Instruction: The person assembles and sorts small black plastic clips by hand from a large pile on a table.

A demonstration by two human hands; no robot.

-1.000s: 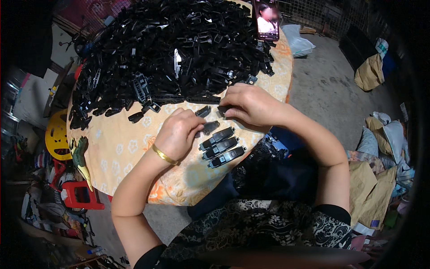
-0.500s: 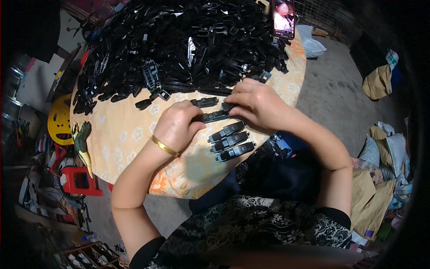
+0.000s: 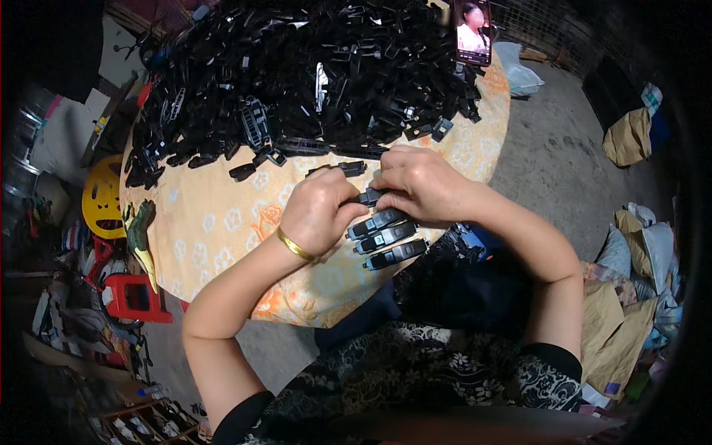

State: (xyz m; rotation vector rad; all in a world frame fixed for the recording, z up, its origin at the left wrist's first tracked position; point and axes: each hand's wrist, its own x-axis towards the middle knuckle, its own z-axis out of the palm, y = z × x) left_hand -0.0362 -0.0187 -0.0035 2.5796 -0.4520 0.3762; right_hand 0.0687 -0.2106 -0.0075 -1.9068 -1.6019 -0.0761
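Note:
Between my two hands is a small black plastic part (image 3: pixel 368 197). My left hand (image 3: pixel 319 209), with a gold bangle at the wrist, pinches its left end. My right hand (image 3: pixel 421 182) is closed on the right end, its fingertips partly covering the part. Just nearer to me, three similar black plastic pieces (image 3: pixel 386 238) lie side by side on the flowered tablecloth (image 3: pixel 222 256). Beyond my left hand rests another black piece (image 3: pixel 351 168), partly hidden by the fingers.
A large heap of black plastic parts (image 3: pixel 297 81) covers the table's far side. At its right edge stands a lit phone (image 3: pixel 473 33). Green-and-yellow gloves (image 3: pixel 139 237) lie at the left edge. A red stool (image 3: pixel 136 298) and paper sacks (image 3: pixel 612 326) are on the floor.
Both hands have drawn closer together, my left hand moving right. The long black part earlier visible between them is now mostly covered by my fingers. The camera view has shifted slightly.

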